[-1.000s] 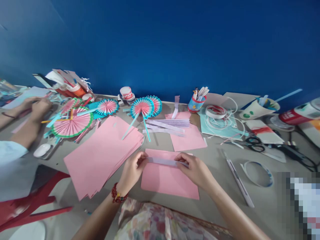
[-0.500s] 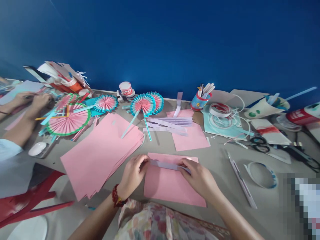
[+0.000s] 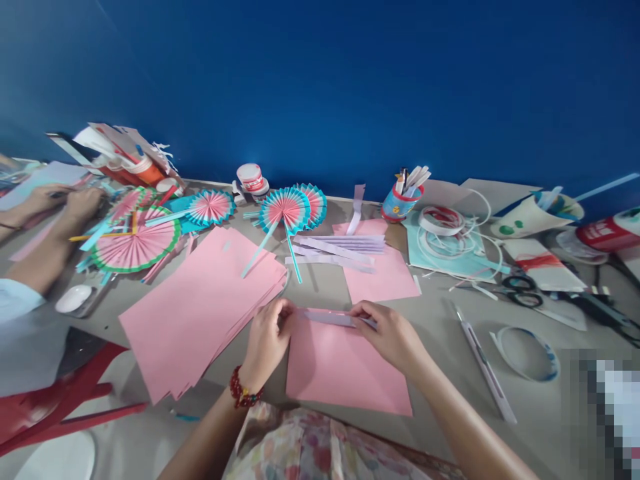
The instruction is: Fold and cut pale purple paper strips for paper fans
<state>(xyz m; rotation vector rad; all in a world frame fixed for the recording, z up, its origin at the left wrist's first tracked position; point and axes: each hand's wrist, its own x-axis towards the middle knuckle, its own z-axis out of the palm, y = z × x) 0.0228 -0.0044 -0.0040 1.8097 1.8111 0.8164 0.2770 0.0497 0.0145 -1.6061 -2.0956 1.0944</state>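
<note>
A pale lilac paper strip lies along the far edge of a pink paper sheet in front of me. My left hand pinches the strip's left end. Near the strip's right end, my right hand grips it between thumb and fingers, which partly hide that end. Beyond the sheet is a pile of more lilac strips, partly on another pink sheet. A stack of pink sheets sits to the left of my left hand.
Folded paper fans stand at the back. A craft knife, a tape ring and scissors lie on the right, near a pen cup. At the far left, a co-worker's hands handle paper.
Both my hands have moved slightly away from me, bringing the lilac strip from just inside the pink sheet up to its far edge. The other things keep their places.
</note>
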